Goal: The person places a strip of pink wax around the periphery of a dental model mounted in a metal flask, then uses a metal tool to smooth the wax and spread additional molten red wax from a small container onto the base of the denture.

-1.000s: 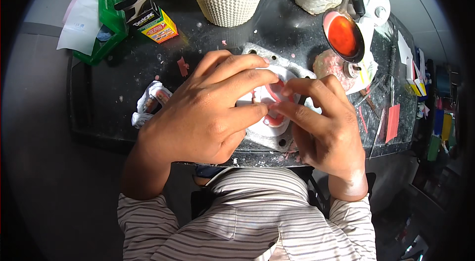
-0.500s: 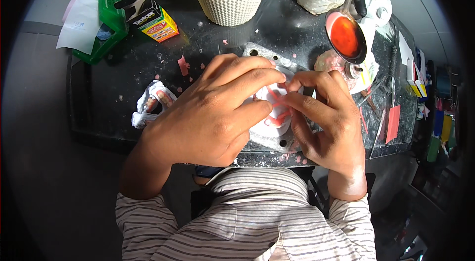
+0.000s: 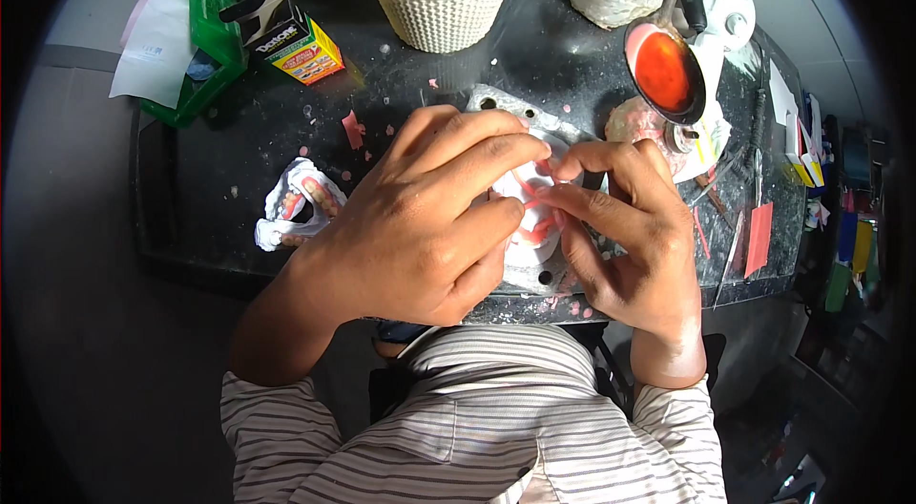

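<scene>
A rounded white plaster form (image 3: 523, 254) sits in a grey metal flask (image 3: 506, 99) near the table's front edge, with pink wax strips (image 3: 537, 202) across it. My left hand (image 3: 429, 208) reaches over from the left. Its fingers are stretched and slightly apart, tips resting at the plaster and strips; its thumb is partly hidden. On the other side my right hand (image 3: 634, 227) is closed, thumb and index finger pinching at the end of a thin pink strip. The fingers hide part of the plaster. Left of my left wrist lies a white plaster model with teeth (image 3: 286, 194).
A metal ladle (image 3: 665, 74) of red liquid stands over a lumpy wax-covered burner (image 3: 637, 120). A wicker basket (image 3: 439, 12), a yellow-black box (image 3: 301, 46) and a green container (image 3: 215, 27) stand behind. Pink wax sheet (image 3: 759, 239) and thin tools (image 3: 730, 256) lie at right.
My left hand has shifted slightly to the right, uncovering more of the toothed model. Both hands' fingertips stay at the pink strips, with only small movement.
</scene>
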{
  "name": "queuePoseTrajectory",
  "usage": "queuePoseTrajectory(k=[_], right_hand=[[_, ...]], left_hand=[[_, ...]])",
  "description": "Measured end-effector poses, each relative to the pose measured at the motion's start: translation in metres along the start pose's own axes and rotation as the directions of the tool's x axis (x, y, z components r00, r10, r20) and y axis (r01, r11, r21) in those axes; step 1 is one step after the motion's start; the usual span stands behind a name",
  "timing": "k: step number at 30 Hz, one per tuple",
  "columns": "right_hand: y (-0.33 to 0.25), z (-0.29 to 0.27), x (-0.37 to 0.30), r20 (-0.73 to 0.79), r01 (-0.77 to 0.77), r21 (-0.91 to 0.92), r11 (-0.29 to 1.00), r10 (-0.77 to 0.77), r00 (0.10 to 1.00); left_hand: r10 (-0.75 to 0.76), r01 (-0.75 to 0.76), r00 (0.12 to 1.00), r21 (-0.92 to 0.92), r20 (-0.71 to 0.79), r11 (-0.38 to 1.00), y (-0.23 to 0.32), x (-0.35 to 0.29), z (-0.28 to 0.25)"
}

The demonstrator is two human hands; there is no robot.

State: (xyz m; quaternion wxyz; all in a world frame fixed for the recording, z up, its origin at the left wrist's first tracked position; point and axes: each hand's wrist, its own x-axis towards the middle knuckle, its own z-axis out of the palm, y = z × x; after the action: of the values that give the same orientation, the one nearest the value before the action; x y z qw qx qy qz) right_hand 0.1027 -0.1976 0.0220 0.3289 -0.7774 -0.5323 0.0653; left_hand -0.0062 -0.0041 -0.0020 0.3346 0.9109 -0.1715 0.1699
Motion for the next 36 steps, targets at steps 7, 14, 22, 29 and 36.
queuePoseTrajectory(k=[7, 14, 22, 29, 36], right_hand=[[0.004, 0.004, -0.004, -0.04, -0.004, 0.025, 1.0, 0.005, 0.999], [0.003, 0.004, -0.004, -0.029, -0.015, 0.007, 1.0, 0.015, 0.999], [0.005, -0.006, -0.008, 0.009, -0.009, 0.02, 1.0, 0.009, 1.0], [0.009, -0.008, -0.014, 0.007, 0.019, 0.021, 1.0, -0.019, 1.0], [0.012, -0.007, -0.017, 0.012, 0.027, 0.02, 0.999, -0.027, 1.0]], left_hand=[[0.072, -0.069, 0.997, 0.111, -0.029, 0.991, 0.001, -0.002, 0.004], [0.039, -0.042, 0.999, 0.135, 0.028, 0.99, 0.005, -0.002, -0.001], [0.049, -0.053, 0.998, 0.14, 0.028, 0.989, 0.008, -0.003, -0.002], [0.048, -0.053, 0.998, 0.129, 0.039, 0.99, 0.007, -0.003, -0.002], [0.049, -0.054, 0.998, 0.132, 0.045, 0.99, 0.007, -0.003, -0.002]])
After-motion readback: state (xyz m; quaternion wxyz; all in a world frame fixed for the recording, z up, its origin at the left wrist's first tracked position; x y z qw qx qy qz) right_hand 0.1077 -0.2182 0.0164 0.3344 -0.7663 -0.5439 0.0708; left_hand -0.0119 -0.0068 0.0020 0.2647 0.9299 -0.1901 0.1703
